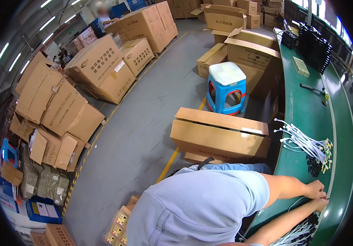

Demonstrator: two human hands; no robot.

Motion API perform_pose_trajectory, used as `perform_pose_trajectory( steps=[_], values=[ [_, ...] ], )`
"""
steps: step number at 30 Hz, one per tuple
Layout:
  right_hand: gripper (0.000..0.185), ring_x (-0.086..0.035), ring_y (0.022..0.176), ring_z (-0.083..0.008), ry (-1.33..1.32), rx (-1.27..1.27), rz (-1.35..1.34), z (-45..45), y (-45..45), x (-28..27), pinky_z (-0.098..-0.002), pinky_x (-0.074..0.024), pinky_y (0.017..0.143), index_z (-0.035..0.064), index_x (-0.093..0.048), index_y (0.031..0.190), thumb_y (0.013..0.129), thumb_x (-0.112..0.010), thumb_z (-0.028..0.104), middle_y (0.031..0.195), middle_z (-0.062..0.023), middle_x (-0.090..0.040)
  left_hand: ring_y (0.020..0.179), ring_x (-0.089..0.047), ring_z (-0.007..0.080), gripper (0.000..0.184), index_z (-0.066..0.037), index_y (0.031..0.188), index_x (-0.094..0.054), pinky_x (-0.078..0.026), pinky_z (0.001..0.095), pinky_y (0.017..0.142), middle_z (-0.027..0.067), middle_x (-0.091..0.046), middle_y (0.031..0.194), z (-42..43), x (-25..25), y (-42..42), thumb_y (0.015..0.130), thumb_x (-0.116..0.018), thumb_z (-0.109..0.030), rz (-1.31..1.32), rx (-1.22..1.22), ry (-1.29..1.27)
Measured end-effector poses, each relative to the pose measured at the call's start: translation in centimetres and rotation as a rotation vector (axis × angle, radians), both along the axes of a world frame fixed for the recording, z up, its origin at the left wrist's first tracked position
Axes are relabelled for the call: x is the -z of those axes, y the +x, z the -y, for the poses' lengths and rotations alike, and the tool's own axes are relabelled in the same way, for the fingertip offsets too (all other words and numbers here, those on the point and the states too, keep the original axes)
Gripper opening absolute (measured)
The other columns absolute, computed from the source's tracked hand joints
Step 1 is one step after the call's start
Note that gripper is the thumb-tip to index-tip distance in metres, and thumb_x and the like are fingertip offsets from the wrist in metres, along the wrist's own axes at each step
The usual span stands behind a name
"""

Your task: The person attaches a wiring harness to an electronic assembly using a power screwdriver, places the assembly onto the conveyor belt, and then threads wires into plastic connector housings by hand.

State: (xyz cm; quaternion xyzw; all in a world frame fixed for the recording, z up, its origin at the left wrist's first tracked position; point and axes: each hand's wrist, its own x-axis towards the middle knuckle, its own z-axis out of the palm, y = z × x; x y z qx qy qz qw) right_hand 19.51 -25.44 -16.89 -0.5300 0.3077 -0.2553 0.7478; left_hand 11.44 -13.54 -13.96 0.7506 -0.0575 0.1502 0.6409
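Note:
My left hand (315,189) is closed over the green bench (300,107), its fingertips meeting those of my right hand (320,203). The right hand is closed too, just below it in view. What lies between the fingertips is too small to make out. A thin pale cable (298,201) runs beside my wrists. White cables with yellowish ends (307,142) lie in a bundle beyond my left hand, next to a heap of small black parts (313,165). More white cables (292,235) lie under and beside my right forearm.
A hammer (312,87), a pale block (300,67) and black racks (312,47) stand or lie farther along the bench. Beside it are a cardboard box (219,137) and a blue stool (226,93). Stacked cartons (98,67) line the left; a person (104,20) stands behind them.

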Motion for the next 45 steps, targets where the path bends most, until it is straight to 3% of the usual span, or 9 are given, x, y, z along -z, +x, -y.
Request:
perform_pose_trajectory(
  steps=[8,10,19,27,30,32,45],
  values=[
    [0.033,-0.065,0.079,-0.028,0.086,0.012,0.028,1.1,1.9,1.6,-0.0376,-0.055,0.069,-0.0077,-0.062,0.082,0.087,-0.05,0.022,0.085,-0.0165,-0.066,0.074,-0.062,0.0368,0.037,0.002,0.067,-0.064,-0.05,0.0416,0.068,0.0241,-0.063,0.075,-0.2,-0.1,-0.1,0.074,-0.062,-0.034,-0.02,0.017,-0.01],
    [0.033,-0.065,0.078,-0.0281,0.088,0.029,0.015,0.2,0.8,0.3,-0.0377,-0.055,0.069,-0.0077,-0.062,0.082,0.087,-0.051,0.022,0.085,-0.0167,-0.066,0.065,-0.061,0.0335,0.036,0.001,0.065,-0.061,-0.049,0.0404,0.061,0.0202,-0.062,0.069,0.1,0.4,0.4,0.077,-0.062,-0.032,0.043,-0.002,0.017],
    [0.03,-0.066,0.076,-0.0286,0.127,0.026,0.02,-0.1,0.3,-0.1,-0.0377,-0.0555,0.069,-0.0081,-0.062,0.081,0.085,-0.054,0.021,0.084,-0.0175,-0.066,0.072,-0.062,0.0353,0.036,0.001,0.066,-0.063,-0.049,0.0407,0.066,0.0224,-0.063,0.074,0.0,0.3,0.2,0.074,-0.064,-0.034,-0.033,0.007,-0.018],
    [0.029,-0.066,0.075,-0.0286,0.121,0.022,0.043,0.1,0.7,0.2,-0.0377,-0.0557,0.068,-0.0082,-0.062,0.081,0.085,-0.056,0.02,0.083,-0.0167,-0.066,0.068,-0.062,0.0346,0.035,0.001,0.065,-0.062,-0.049,0.0407,0.063,0.0218,-0.062,0.07,0.5,1.0,0.9,0.076,-0.063,-0.032,0.001,-0.01,0.006],
    [0.035,-0.066,0.083,-0.0266,0.074,0.001,0.007,-0.6,-0.3,-0.7,-0.0375,-0.0529,0.075,-0.0068,-0.066,0.086,0.087,-0.049,0.024,0.09,-0.0146,-0.068,0.066,-0.062,0.034,0.035,0.001,0.064,-0.061,-0.049,0.0403,0.061,0.0208,-0.062,0.068,0.5,1.0,0.8,0.077,-0.062,-0.031,0.026,-0.022,0.028],
    [0.029,-0.065,0.075,-0.0286,0.155,-0.01,0.082,0.5,0.9,0.5,-0.0385,-0.0558,0.066,-0.0083,-0.064,0.082,0.084,-0.055,0.019,0.082,-0.0161,-0.066,0.066,-0.062,0.034,0.034,0.001,0.064,-0.061,-0.049,0.0402,0.061,0.0207,-0.062,0.068,0.5,0.9,0.8,0.077,-0.062,-0.031,0.021,-0.023,0.025],
    [0.026,-0.065,0.07,-0.0286,0.066,0.015,0.027,0.4,0.5,0.3,-0.039,-0.0552,0.06,-0.0093,-0.062,0.076,0.078,-0.056,0.016,0.08,-0.0177,-0.065,0.069,-0.062,0.0341,0.037,0.002,0.066,-0.062,-0.049,0.0406,0.063,0.0211,-0.063,0.071,0.3,0.7,0.6,0.077,-0.062,-0.033,0.0,0.001,0.012]
  ],
)
